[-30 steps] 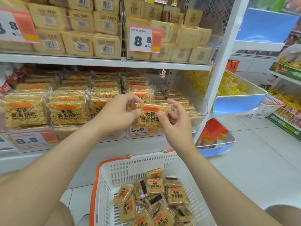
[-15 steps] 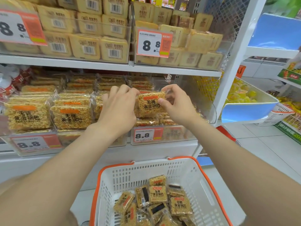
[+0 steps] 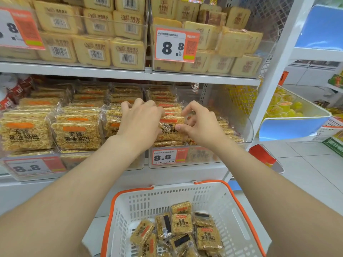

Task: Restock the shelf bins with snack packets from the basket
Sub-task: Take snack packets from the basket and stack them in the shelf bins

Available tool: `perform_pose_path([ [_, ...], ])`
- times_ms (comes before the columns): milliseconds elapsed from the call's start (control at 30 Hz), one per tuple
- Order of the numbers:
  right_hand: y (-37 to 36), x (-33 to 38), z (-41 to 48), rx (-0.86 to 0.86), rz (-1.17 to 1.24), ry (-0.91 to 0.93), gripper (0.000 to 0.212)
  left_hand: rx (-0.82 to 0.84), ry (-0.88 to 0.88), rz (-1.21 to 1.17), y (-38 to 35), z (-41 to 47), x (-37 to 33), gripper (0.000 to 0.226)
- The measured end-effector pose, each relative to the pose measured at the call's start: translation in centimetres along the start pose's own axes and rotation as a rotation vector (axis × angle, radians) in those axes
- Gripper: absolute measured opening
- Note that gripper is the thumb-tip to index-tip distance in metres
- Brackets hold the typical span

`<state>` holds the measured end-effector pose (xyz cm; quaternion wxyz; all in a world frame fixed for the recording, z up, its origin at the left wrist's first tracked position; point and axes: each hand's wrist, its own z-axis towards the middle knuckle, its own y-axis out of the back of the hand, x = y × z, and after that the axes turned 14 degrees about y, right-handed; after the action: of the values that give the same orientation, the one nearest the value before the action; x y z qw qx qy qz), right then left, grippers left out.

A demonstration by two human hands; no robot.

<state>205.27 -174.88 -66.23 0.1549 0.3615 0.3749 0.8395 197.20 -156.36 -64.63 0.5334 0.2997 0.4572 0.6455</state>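
Squaring snack packet [image 3: 169, 131] label-out atop shelf bin [image 3: 241, 113] stack, apparently for display; gripped at nine o'clock by left hand [image 3: 140, 123], pinched at three o'clock by right hand [image 3: 201, 127].

**Occluded and truncated regions.** The left hand [image 3: 140, 123] covers the left part of the snack packet [image 3: 171, 131]. Its palm faces away, so its hold on the packet cannot be told, and the right hand [image 3: 201, 127], pinching the packet's right edge, hides the stacked packets [image 3: 229, 127] just behind it. The basket [image 3: 230, 206] is cut off by the near edge of the frame, the upper price tag [image 3: 17, 28] runs off the left edge, and the fine print on the lower price label [image 3: 168, 157] is too small to read.
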Motion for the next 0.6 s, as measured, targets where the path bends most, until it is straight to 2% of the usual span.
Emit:
perform_pose_path([
  [133,-0.6,0.3,-0.6,-0.020,-0.013,0.018,0.032,-0.005,0.045,0.001,-0.4,-0.5,-0.6,0.036],
  [267,-0.8,0.1,-1.7,-0.038,-0.115,0.083,0.030,-0.035,0.024,-0.004,-1.1,-2.1,-1.0,0.051],
  [367,-0.6,0.2,-2.7,-0.113,-0.209,0.175,0.039,-0.146,-0.021,-0.068,-0.9,-2.8,-1.0,0.056],
  [433,0.0,0.7,-3.6,-0.176,-0.218,0.198,0.038,-0.281,-0.057,-0.131,-0.4,-3.2,-1.3,0.046],
  [533,1.3,2.1,-5.2,-0.257,-0.216,0.212,0.018,-0.375,-0.127,-0.214,0.6,-3.9,-2.1,0.026],
  [600,2.1,2.6,-6.2,-0.120,-0.219,0.167,0.021,-0.313,-0.229,-0.285,1.0,-4.5,-2.6,0.013],
])
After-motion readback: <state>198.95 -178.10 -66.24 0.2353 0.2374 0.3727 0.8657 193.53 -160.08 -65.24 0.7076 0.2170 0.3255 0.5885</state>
